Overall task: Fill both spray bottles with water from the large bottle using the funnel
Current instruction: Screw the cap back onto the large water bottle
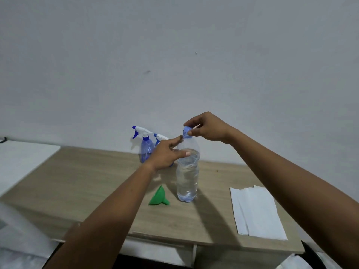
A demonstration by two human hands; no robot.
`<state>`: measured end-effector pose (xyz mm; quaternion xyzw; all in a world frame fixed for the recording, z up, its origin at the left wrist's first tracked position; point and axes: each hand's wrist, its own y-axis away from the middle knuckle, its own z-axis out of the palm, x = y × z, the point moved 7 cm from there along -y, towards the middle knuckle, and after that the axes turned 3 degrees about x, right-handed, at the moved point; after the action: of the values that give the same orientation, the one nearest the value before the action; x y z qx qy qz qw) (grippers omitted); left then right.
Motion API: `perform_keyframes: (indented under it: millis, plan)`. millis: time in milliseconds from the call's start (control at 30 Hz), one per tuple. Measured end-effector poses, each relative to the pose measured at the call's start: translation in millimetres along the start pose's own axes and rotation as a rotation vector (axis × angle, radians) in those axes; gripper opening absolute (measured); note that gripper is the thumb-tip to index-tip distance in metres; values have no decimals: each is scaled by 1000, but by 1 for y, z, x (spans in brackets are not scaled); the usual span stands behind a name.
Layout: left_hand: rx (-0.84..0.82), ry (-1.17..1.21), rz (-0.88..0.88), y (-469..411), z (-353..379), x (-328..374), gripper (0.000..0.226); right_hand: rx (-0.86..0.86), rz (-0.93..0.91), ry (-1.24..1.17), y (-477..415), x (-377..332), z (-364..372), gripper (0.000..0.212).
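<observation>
Presently: large water bottle point(186, 177), likely heavy, thin-walled, squashy; my left hand point(167, 154) grips its shoulder, the best hold; my right hand point(208, 128) pinches its blue cap point(187, 131).

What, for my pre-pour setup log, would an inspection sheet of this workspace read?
Surface: wooden table, set against the wall.
Job's things: large bottle upright, holding water; cap, blue, at its mouth; two spray bottles behind it, trigger heads on, one mostly hidden; green funnel lying on its side, left of the large bottle.
Clutter: white paper sheets on the table's right.
Hands: left hand holds the large bottle's shoulder; right hand pinches the cap.
Cables: nothing seen.
Surroundings: grey wall; white surface at left.
</observation>
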<state>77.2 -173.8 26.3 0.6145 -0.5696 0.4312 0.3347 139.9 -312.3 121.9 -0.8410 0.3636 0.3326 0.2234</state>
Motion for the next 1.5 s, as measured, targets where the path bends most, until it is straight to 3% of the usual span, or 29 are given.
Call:
perform_keyframes:
  millis: [267, 467, 633, 767, 967, 1100, 1300, 1500]
  plan:
    - [-11, 100, -6, 2, 5, -10, 100, -135, -92, 348, -11, -19, 2, 32]
    - [-14, 100, -6, -2, 4, -14, 85, -134, -120, 499, -16, -21, 7, 22]
    - [-7, 97, 6, -3, 1, -13, 75, 23, -148, 719, -16, -22, 12, 51]
    - [-20, 94, 31, -4, 2, -10, 73, -69, -88, 738, -13, -13, 13, 56]
    - [-37, 99, -5, -4, 4, -14, 89, -202, -116, 448, -8, -16, 2, 33]
    - [-45, 103, 1, -6, 6, -15, 78, -170, -162, 545, -14, -19, 6, 27]
    - [-41, 95, 6, -4, 5, -14, 78, -152, -159, 679, -14, -25, 10, 27]
    - [-32, 89, 29, -3, 5, -12, 72, -64, -189, 899, -15, -28, 12, 43]
